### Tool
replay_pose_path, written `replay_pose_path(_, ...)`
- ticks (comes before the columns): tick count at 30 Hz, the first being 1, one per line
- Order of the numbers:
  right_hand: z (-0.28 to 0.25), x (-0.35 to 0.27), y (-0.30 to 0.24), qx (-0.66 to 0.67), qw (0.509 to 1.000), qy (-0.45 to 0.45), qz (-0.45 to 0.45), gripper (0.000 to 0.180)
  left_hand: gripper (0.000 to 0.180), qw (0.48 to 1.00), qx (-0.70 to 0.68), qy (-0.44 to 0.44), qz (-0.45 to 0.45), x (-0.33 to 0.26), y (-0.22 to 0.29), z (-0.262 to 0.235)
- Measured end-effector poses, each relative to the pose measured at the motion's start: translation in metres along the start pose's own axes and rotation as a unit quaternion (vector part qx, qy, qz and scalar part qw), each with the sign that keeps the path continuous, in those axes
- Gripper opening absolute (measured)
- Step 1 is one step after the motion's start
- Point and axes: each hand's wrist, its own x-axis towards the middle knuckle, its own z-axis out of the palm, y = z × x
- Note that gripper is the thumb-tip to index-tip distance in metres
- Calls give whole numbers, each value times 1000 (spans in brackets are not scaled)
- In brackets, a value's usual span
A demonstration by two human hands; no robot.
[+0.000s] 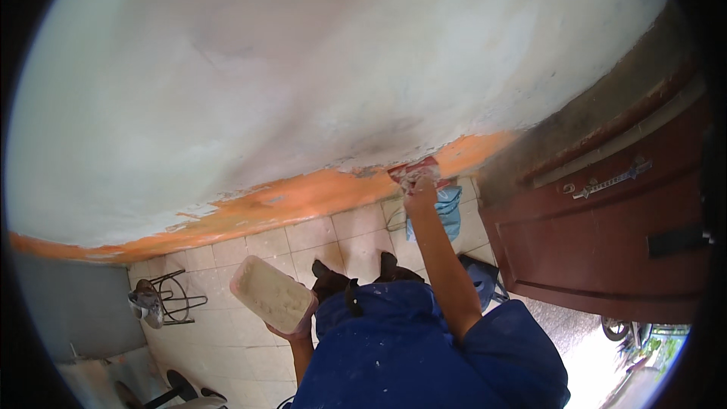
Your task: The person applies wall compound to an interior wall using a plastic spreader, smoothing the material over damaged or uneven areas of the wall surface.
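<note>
Two bare hands are seen occupied: by the right hand (pixel 421 195), fingers curled tight, a dark red flat-bladed spreading tool (pixel 429 164) smeared with whitish paste is gripped, while by the left hand (pixel 291 334) the near end of a pale, pinkish-rimmed rectangular tub (pixel 239 274) is clasped, though how far the fingers reach beneath it cannot be told. The tool is held out ahead of the body at the far end of the extended right arm, its broad blade lying roughly along the wall and apparently pressed to it; whether the whole edge is in contact cannot be made out. The tub is carried lower and to the left, well apart from the tool, its long axis slanting from the far left toward the left palm, and its inside is coated or filled with something pale. From the tub, then, the tool is found ahead and to the right, and the wall is more nearly reached by the right hand. Beyond the blade, a band of bright orange paint (pixel 303 195) is bordered raggedly by a whitish plastered wall (pixel 303 68). Below the right hand, a crumpled light-blue plastic bag (pixel 448 216) is seen on the cream tiled floor (pixel 235 333). Farther out, a black metal-framed stool (pixel 178 299) is placed at the left, and the right side is taken up by a reddish-brown panelled door (pixel 591 220)
</note>
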Motion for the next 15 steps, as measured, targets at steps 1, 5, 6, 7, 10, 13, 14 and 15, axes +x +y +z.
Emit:
replay_pose_path(1, -24, 22, 15, -142, 986, -58, -62, 16, 68, 1000, 10, -7, 6, -1, 1, 3)
replay_pose_path(5, -31, 42, 47, -276, 952, -91, -95, 15, 75, 980, 164, -44, 102, -3, 5, 1)
replay_pose_path(6, -4, 31, 49, -205, 976, -57, -50, 16, 77, 993, 98, -15, 69, -4, 7, -4)
replay_pose_path(7, 28, 16, 48, -134, 991, -21, -5, 16, 73, 999, 31, 5, 36, -5, 11, -7)
replay_pose_path(10, 88, -8, 19, 22, 996, 61, 69, 19, 62, 989, -137, 35, -48, -5, 18, -10)
replay_pose_path(13, 109, -32, -6, 55, 994, 54, 74, 18, 61, 989, -133, 15, -69, -3, 14, -21)
replay_pose_path(14, 121, -47, -12, 59, 994, 26, 84, 15, 61, 991, -117, 13, -66, -3, 14, -24)
replay_pose_path(15, 124, -55, -18, 65, 994, 1, 88, 15, 61, 993, -102, 13, -62, -2, 14, -19)
